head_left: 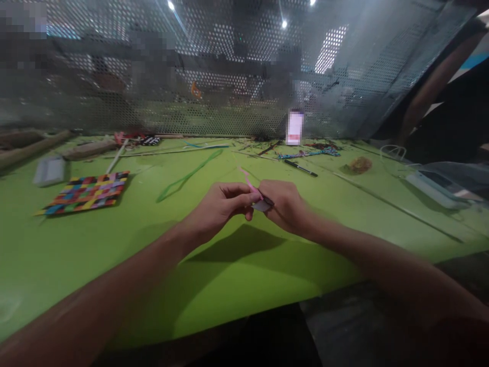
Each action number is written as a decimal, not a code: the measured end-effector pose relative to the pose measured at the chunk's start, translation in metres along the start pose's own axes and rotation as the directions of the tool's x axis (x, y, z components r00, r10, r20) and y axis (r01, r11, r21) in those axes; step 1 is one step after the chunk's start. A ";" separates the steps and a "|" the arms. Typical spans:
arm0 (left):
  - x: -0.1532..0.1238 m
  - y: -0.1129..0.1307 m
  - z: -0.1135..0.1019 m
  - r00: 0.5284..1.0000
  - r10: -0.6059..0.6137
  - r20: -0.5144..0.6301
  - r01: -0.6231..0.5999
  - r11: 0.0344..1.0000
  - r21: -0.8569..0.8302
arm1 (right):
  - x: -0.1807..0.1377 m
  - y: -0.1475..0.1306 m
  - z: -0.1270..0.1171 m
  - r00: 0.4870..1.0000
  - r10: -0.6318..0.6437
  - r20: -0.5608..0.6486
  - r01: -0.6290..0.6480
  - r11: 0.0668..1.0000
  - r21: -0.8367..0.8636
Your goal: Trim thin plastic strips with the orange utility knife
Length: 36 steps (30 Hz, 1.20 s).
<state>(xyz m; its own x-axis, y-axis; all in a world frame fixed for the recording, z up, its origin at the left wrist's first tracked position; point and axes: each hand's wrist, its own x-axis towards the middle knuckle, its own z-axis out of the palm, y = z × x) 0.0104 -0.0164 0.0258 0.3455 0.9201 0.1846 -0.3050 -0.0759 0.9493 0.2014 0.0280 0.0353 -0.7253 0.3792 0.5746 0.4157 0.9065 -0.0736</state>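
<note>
My left hand is closed, with thumb and fingertips pinching a thin pink strip that points up and away from me. Against it, my right hand is bent into a fist. Between the two hands shows a flat grey, blade-like piece with a dark part running into the right fist; its full shape is hidden by the fingers. Both hands are held above the green table, and their shadow falls below them.
To the left lie a woven multicoloured mat, a white box and a green strip. A pen, a phone and thin scraps sit toward the perforated metal screen. On the right are a long stick and another person's arm.
</note>
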 end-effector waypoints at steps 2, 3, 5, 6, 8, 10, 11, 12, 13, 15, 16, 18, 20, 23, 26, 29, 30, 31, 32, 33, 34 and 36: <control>0.000 0.000 0.000 1.000 0.000 -0.001 0.000 1.000 0.007 | 0.000 0.000 0.000 1.000 0.001 -0.006 -0.001 1.000 0.000; 0.000 0.001 0.000 1.000 0.002 -0.002 -0.001 1.000 0.010 | 0.000 -0.001 0.000 1.000 0.003 -0.010 -0.003 1.000 0.001; 0.000 0.001 0.001 1.000 0.003 -0.008 -0.003 1.000 0.013 | 0.000 -0.002 0.001 1.000 0.010 -0.008 -0.010 1.000 0.020; 0.000 0.002 0.002 1.000 0.002 -0.012 -0.002 1.000 0.013 | 0.000 -0.002 0.001 1.000 0.016 -0.009 -0.015 0.999 0.031; 0.000 0.003 0.003 1.000 -0.004 -0.016 0.004 1.000 0.011 | 0.000 -0.002 0.002 1.000 0.029 -0.012 -0.028 0.998 0.048; 0.000 0.004 0.003 1.000 -0.012 -0.018 0.012 1.000 0.012 | 0.000 -0.002 0.004 0.999 0.045 -0.011 -0.044 0.998 0.053; 0.000 0.004 0.004 1.000 -0.015 -0.020 0.016 1.000 0.015 | -0.001 -0.002 0.005 0.999 0.053 -0.009 -0.052 0.997 0.055; 0.000 0.004 0.004 1.000 -0.018 -0.024 0.018 1.000 0.019 | -0.001 -0.002 0.005 0.998 0.058 -0.005 -0.058 0.997 0.059; 0.000 0.005 0.004 0.999 -0.020 -0.029 0.021 0.999 0.025 | -0.001 -0.002 0.006 0.998 0.064 -0.004 -0.064 0.996 0.063; -0.001 0.005 0.004 0.999 -0.026 -0.037 0.028 0.999 0.034 | -0.001 -0.002 0.006 0.998 0.064 -0.017 -0.063 0.996 0.068; -0.001 0.005 0.004 0.999 -0.028 -0.040 0.030 0.999 0.034 | 0.000 -0.002 0.006 0.998 0.059 -0.022 -0.057 0.996 0.071; -0.001 0.005 0.004 0.999 -0.029 -0.042 0.030 0.999 0.030 | 0.000 -0.003 0.004 0.999 0.043 -0.025 -0.041 0.996 0.075; -0.001 0.005 0.004 0.999 -0.026 -0.043 0.027 0.999 0.023 | 0.001 -0.005 0.003 0.999 0.032 -0.019 -0.030 0.996 0.079; -0.001 0.005 0.004 0.999 -0.032 -0.042 0.033 0.999 0.023 | 0.002 -0.006 0.002 0.999 0.050 -0.009 -0.049 0.996 0.076; -0.001 0.005 0.004 0.999 -0.029 -0.034 0.030 0.999 0.026 | 0.002 -0.006 0.003 0.998 0.062 -0.003 -0.061 0.995 0.076; -0.001 0.005 0.004 1.000 -0.019 -0.023 0.019 1.000 0.025 | 0.001 -0.006 0.004 0.997 0.071 0.003 -0.071 0.995 0.074; -0.001 0.005 0.004 1.000 -0.018 -0.021 0.018 1.000 0.023 | 0.001 -0.006 0.004 0.997 0.075 0.006 -0.075 0.994 0.075; -0.001 0.004 0.004 1.000 -0.017 -0.022 0.018 1.000 0.022 | 0.001 -0.006 0.005 0.997 0.079 0.010 -0.079 0.994 0.075; -0.001 0.004 0.004 1.000 -0.018 -0.024 0.018 1.000 0.022 | 0.001 -0.006 0.005 0.997 0.079 0.009 -0.080 0.994 0.076; -0.001 0.004 0.004 1.000 -0.019 -0.025 0.020 1.000 0.023 | 0.002 -0.006 0.005 0.997 0.079 0.007 -0.079 0.994 0.078; -0.001 0.005 0.004 1.000 -0.020 -0.025 0.020 0.999 0.025 | 0.002 -0.006 0.005 0.997 0.075 0.000 -0.074 0.994 0.080; -0.001 0.005 0.004 1.000 -0.019 -0.021 0.019 0.999 0.028 | 0.002 -0.006 0.004 0.998 0.062 -0.019 -0.060 0.994 0.087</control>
<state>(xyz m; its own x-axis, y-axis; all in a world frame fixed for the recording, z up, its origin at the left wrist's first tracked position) 0.0123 -0.0189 0.0311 0.3320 0.9294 0.1615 -0.2733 -0.0691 0.9594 0.1952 0.0239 0.0331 -0.6873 0.4309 0.5847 0.4093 0.8948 -0.1783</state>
